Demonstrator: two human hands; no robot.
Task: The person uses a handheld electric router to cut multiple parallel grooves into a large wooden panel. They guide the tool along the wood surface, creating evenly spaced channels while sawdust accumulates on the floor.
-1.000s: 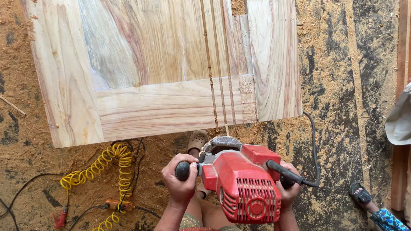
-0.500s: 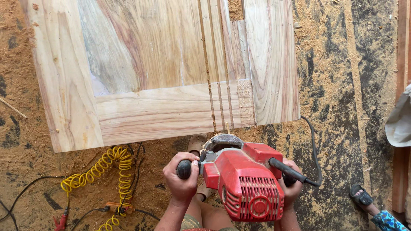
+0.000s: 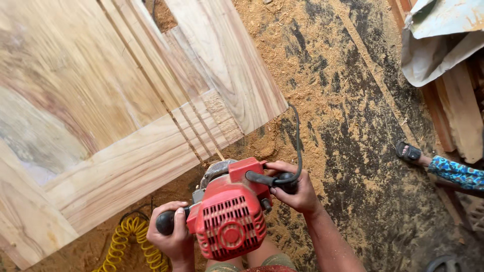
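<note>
I see the wooden door panel lying upper left, a yellow coiled hose below it. My left hand grips the side knob and my right hand grips the rear handle of the red power saw, just off the panel's lower edge. Far right stands another person's sandalled foot.
</note>
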